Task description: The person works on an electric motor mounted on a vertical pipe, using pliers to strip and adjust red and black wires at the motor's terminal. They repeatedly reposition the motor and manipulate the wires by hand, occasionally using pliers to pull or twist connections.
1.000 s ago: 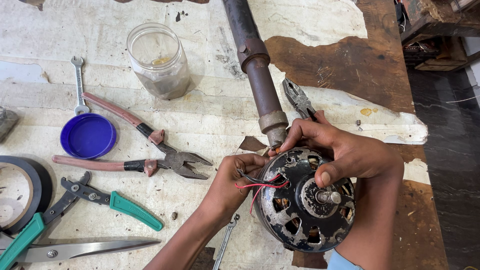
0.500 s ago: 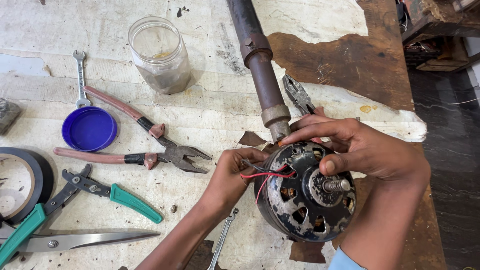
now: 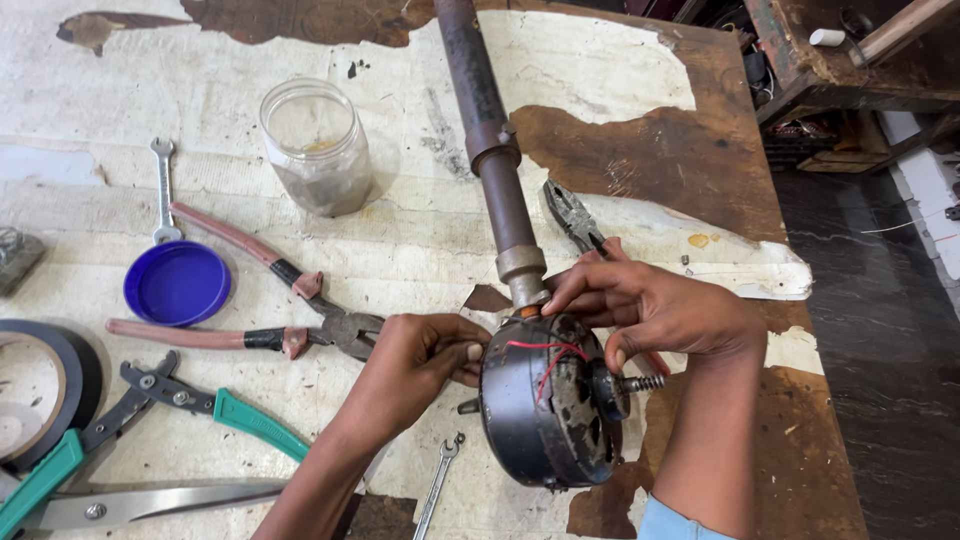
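1. The motor (image 3: pixel 545 415) stands tilted on its edge on the desk (image 3: pixel 620 150), at the near end of the rusty pipe (image 3: pixel 490 150).
2. The left hand (image 3: pixel 420 365) pinches the motor's left rim, fingers closed on it, beside the red wires (image 3: pixel 545 360).
3. The right hand (image 3: pixel 660 310) grips the motor's top and right face, thumb near the threaded shaft (image 3: pixel 645 382).
4. Left of the motor lie red pliers (image 3: pixel 280 300), a blue lid (image 3: pixel 178 283) and a jar (image 3: pixel 315 147).
5. A small spanner (image 3: pixel 437 487) lies just below-left of the motor.

L hand (image 3: pixel 425 362) curled – R hand (image 3: pixel 655 312) clawed
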